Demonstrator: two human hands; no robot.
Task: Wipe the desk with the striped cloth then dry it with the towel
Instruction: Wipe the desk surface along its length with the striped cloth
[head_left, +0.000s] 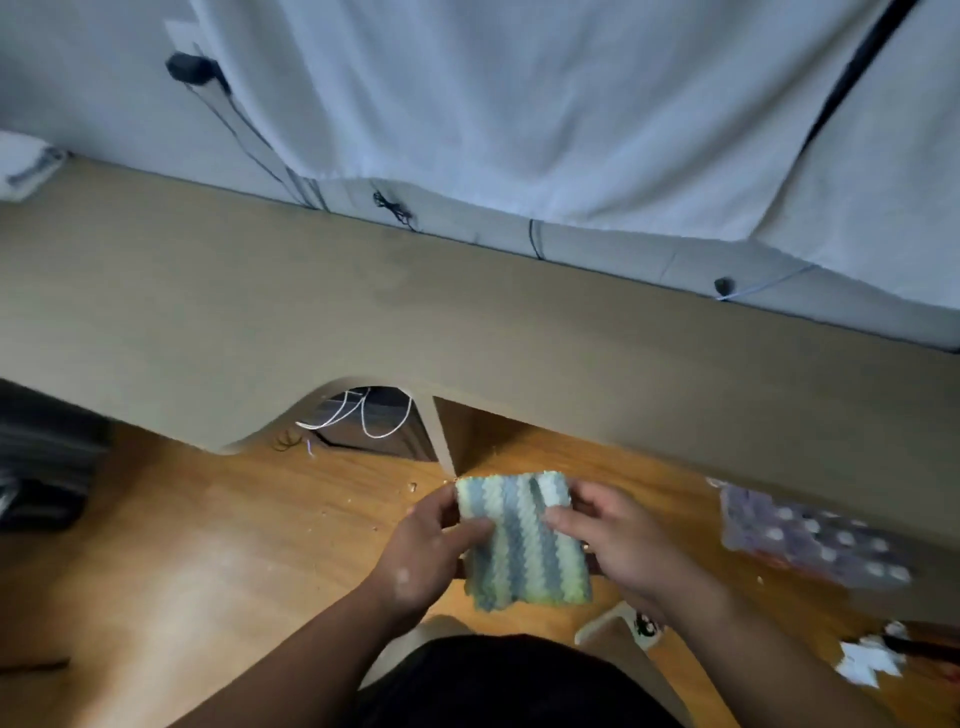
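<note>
Soft, light striped cloth (522, 540) is hanging limp, both hands (431, 551) pinching its nine and three o'clock edges, best gripped there.

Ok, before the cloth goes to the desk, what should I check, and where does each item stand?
1. Grip on striped cloth: ok, left hand and right hand both pinch it.
2. Cloth touching desk: not ok, held in front of its near edge, above the floor.
3. Desk stretch ahead: ok, bare; cables run along the back edge.
4. Towel ready: cannot tell; a blurred white item lies at the desk's far left.
5. Cloth damp: cannot tell.
</note>
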